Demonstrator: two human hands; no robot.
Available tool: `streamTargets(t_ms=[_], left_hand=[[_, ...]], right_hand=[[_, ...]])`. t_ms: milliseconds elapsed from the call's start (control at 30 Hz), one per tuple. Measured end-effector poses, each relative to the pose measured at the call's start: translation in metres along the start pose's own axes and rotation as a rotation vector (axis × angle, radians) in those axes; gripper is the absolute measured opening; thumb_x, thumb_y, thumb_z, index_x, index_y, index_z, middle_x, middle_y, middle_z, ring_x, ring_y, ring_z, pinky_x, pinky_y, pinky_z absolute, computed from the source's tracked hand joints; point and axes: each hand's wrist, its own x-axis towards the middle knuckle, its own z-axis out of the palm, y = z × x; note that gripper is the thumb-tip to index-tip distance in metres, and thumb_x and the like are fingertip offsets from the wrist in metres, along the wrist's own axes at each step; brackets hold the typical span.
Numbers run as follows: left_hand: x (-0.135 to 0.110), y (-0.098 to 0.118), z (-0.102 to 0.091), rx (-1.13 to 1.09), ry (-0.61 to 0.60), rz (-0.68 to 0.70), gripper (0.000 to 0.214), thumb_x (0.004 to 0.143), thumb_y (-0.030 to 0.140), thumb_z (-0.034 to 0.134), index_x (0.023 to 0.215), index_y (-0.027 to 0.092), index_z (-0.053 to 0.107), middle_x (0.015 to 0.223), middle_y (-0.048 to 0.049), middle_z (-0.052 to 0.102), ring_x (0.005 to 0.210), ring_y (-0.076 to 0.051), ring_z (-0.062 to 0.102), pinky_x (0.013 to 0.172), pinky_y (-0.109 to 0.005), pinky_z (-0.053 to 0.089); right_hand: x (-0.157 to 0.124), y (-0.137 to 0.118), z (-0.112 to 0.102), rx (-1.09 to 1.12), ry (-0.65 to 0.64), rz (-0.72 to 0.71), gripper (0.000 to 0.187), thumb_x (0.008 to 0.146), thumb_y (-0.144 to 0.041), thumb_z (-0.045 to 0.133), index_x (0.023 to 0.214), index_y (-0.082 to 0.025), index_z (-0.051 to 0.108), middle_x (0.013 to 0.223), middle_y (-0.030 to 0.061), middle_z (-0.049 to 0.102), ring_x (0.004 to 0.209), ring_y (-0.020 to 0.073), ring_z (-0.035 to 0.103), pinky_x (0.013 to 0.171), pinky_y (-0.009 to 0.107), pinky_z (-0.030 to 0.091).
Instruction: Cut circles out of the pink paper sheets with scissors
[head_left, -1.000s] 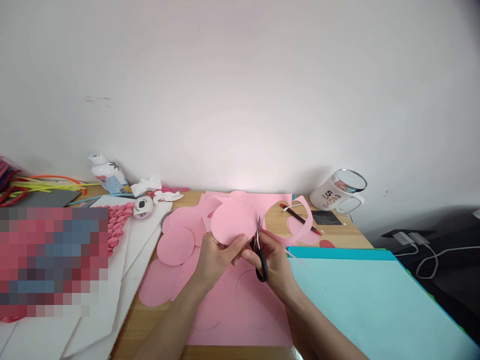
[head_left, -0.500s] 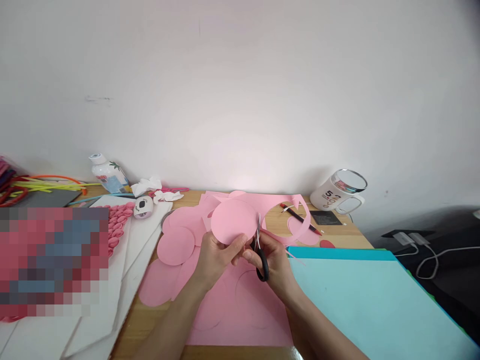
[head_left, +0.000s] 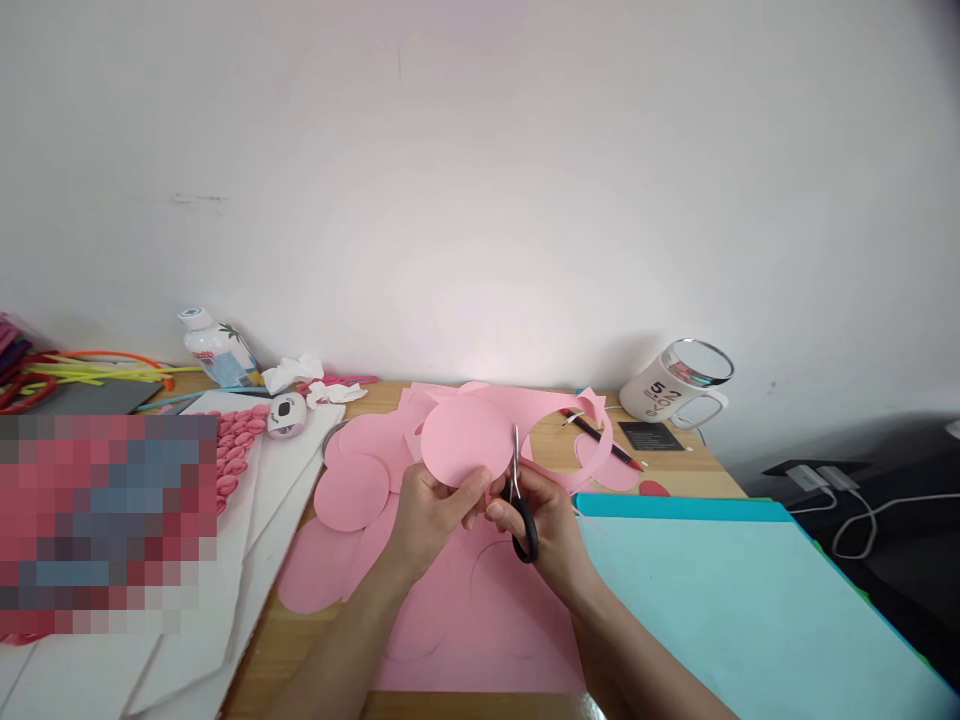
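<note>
Between thumb and fingers, my left hand (head_left: 435,520) pinches the lower edge of a round pink paper disc (head_left: 465,435). My right hand (head_left: 551,520) is closed on a pair of scissors (head_left: 523,515) with black handles, its blades pointing up along the disc's right edge. A curved pink offcut strip (head_left: 600,455) loops out to the right beyond the scissors. Below both hands lies a pink sheet (head_left: 487,630) with faint drawn circles. Several cut pink discs (head_left: 351,492) overlap to the left of my hands.
On the right are a light blue folder (head_left: 735,600), a white mug (head_left: 675,382), a dark card (head_left: 651,436) and a black-and-red pencil (head_left: 611,442). White boards (head_left: 247,560), a bottle (head_left: 219,348) and a small white device (head_left: 286,414) occupy the left. A wall stands behind.
The looped offcut strip has shifted slightly left and its upper end has moved. The disc and the scissors stay in nearly the same place, with both hands almost still.
</note>
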Motion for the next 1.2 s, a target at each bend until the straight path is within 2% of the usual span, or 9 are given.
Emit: streamTargets(t_ms=[200, 567, 767, 933, 1033, 1133, 1200], left_hand=[[0.0001, 0.0011, -0.0002, 0.004, 0.012, 0.012, 0.038, 0.078, 0.027, 0.057, 0.043, 0.016, 0.047, 0.038, 0.0045, 0.043, 0.039, -0.007, 0.042, 0.044, -0.022, 0.035], [0.0015, 0.0006, -0.0003, 0.022, 0.033, -0.002, 0.04, 0.077, 0.027, 0.058, 0.041, 0.017, 0.044, 0.036, 0.0046, 0.043, 0.037, -0.007, 0.041, 0.044, -0.022, 0.034], [0.0009, 0.0003, -0.0007, -0.027, 0.011, 0.023, 0.041, 0.079, 0.028, 0.058, 0.042, 0.016, 0.046, 0.038, 0.0041, 0.045, 0.038, -0.007, 0.041, 0.046, -0.022, 0.036], [0.0006, 0.0022, 0.0008, -0.001, 0.081, -0.021, 0.042, 0.076, 0.03, 0.06, 0.04, 0.017, 0.044, 0.037, 0.0044, 0.042, 0.039, -0.007, 0.042, 0.046, -0.022, 0.037], [-0.0004, 0.0029, 0.0007, 0.036, 0.099, -0.06, 0.043, 0.072, 0.028, 0.062, 0.037, 0.018, 0.04, 0.035, 0.0051, 0.038, 0.038, -0.007, 0.039, 0.043, -0.022, 0.034], [-0.001, 0.0033, 0.0001, 0.034, 0.078, -0.105, 0.036, 0.07, 0.029, 0.063, 0.041, 0.017, 0.046, 0.035, 0.0058, 0.038, 0.036, -0.006, 0.035, 0.039, -0.022, 0.029], [-0.0008, 0.0039, 0.0, 0.026, 0.075, -0.117, 0.032, 0.069, 0.03, 0.064, 0.044, 0.016, 0.05, 0.035, 0.0061, 0.038, 0.036, -0.006, 0.035, 0.038, -0.021, 0.028]], right_hand=[[-0.0006, -0.0007, 0.0006, -0.053, 0.024, 0.015, 0.031, 0.074, -0.04, 0.068, 0.063, -0.019, 0.049, 0.053, -0.0052, 0.04, 0.05, 0.0106, 0.033, 0.048, 0.025, 0.026], [-0.0008, -0.0042, 0.0016, -0.111, 0.031, 0.02, 0.036, 0.076, -0.047, 0.063, 0.06, -0.019, 0.048, 0.049, -0.0051, 0.04, 0.046, 0.0102, 0.033, 0.044, 0.024, 0.028], [-0.0031, -0.0049, 0.0034, -0.087, 0.016, 0.046, 0.035, 0.076, -0.046, 0.064, 0.061, -0.019, 0.048, 0.05, -0.0039, 0.045, 0.046, 0.0102, 0.035, 0.044, 0.024, 0.028], [-0.0028, -0.007, 0.0071, -0.014, -0.066, 0.058, 0.031, 0.077, -0.043, 0.065, 0.066, -0.018, 0.051, 0.065, 0.0021, 0.059, 0.052, 0.0107, 0.037, 0.048, 0.025, 0.03], [-0.0006, -0.0055, 0.0063, -0.016, -0.013, 0.048, 0.032, 0.072, -0.045, 0.071, 0.07, -0.019, 0.052, 0.062, -0.0012, 0.054, 0.054, 0.0113, 0.039, 0.05, 0.024, 0.033], [0.0009, -0.003, 0.0036, -0.073, 0.072, 0.053, 0.04, 0.064, -0.047, 0.076, 0.064, -0.02, 0.046, 0.057, -0.0049, 0.044, 0.052, 0.0107, 0.037, 0.048, 0.023, 0.034], [0.001, -0.0018, 0.002, -0.105, 0.081, 0.055, 0.043, 0.063, -0.05, 0.076, 0.062, -0.021, 0.044, 0.056, -0.0054, 0.042, 0.052, 0.0106, 0.037, 0.047, 0.023, 0.033]])
